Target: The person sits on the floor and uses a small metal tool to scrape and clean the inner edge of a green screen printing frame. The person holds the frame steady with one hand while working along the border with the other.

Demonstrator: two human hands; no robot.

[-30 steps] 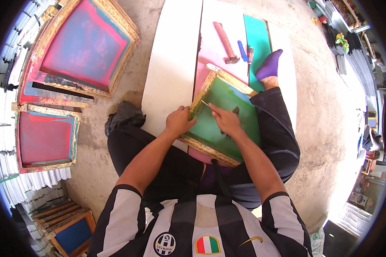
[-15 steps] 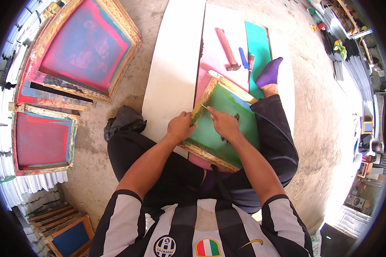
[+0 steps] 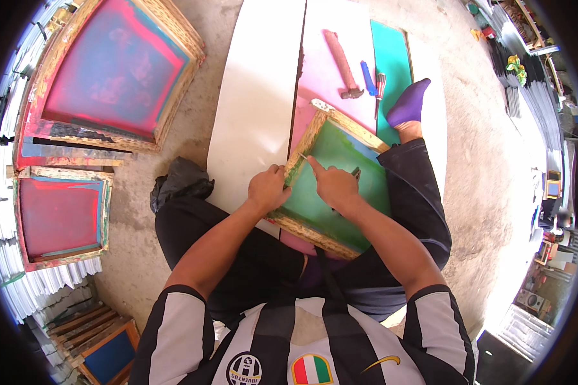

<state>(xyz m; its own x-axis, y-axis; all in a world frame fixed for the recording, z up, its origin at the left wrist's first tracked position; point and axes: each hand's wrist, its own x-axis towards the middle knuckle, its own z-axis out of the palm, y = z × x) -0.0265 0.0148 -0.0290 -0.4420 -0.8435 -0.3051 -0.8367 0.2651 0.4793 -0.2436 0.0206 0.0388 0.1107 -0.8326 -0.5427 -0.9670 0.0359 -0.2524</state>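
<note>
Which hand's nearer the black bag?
Left. The left hand is at the left edge of the frame, right of the black bag. The right hand is over the green mesh, farther right from the bag.

A single wide fisheye view from the person's head, tilted steeply down and forward. The striped shirt [image 3: 334, 327] spreads along the bottom edge, close below the lens, and the forearms [image 3: 221, 240] run upward from there. The left hand [image 3: 268, 187] and right hand [image 3: 337, 188] sit near the middle, within arm's reach, over a green screen [image 3: 321, 215]. Toward the top, farther ahead, is a hammer [image 3: 340, 61]. Left is the person's left. Straight edges bend toward a dark, curved rim; red frames [image 3: 64, 212] are at the far left.
</note>
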